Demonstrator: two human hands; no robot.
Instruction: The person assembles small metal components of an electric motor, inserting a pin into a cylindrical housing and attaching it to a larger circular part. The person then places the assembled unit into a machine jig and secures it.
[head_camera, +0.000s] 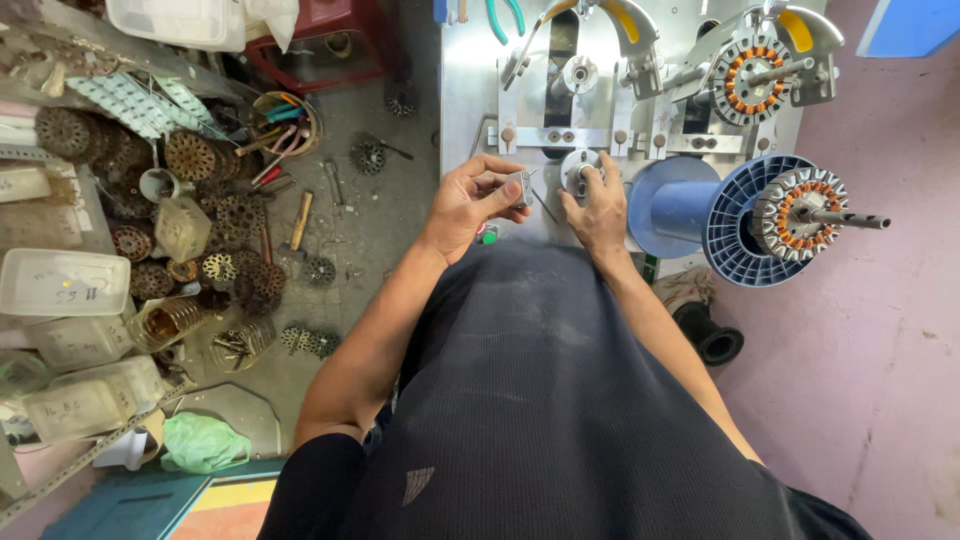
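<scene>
The person's dark ribbed-fabric shirt (540, 400) fills the near field. Both forearms extend forward over it to the grey metal winding machine panel (465, 90).

The left hand (470, 200) is closed around a small flat grey metal part (520, 187), pinched between thumb and fingers, just beside the lower edge of the panel. The right hand (598, 205) is apart from the left, with its fingers wrapped on a round silver metal spindle hub (578, 172) mounted on the panel. The 2 hands do not touch. A small red and green button (488, 234) shows just below the left hand.

To the right of the right hand, a blue plastic wire spool (720, 215) lies on its side, and a wound stator with copper coils (800, 212) sits on a shaft at its outer face. Farther up, a second wound stator with orange coils (752, 78) is clamped in the machine head.

On the left, the grey concrete floor (370, 230) carries many rusty round stator laminations (190, 155), a round tin of hand tools (285, 122) and translucent plastic boxes (62, 282). A crumpled green plastic bag (205, 442) lies nearer.
</scene>
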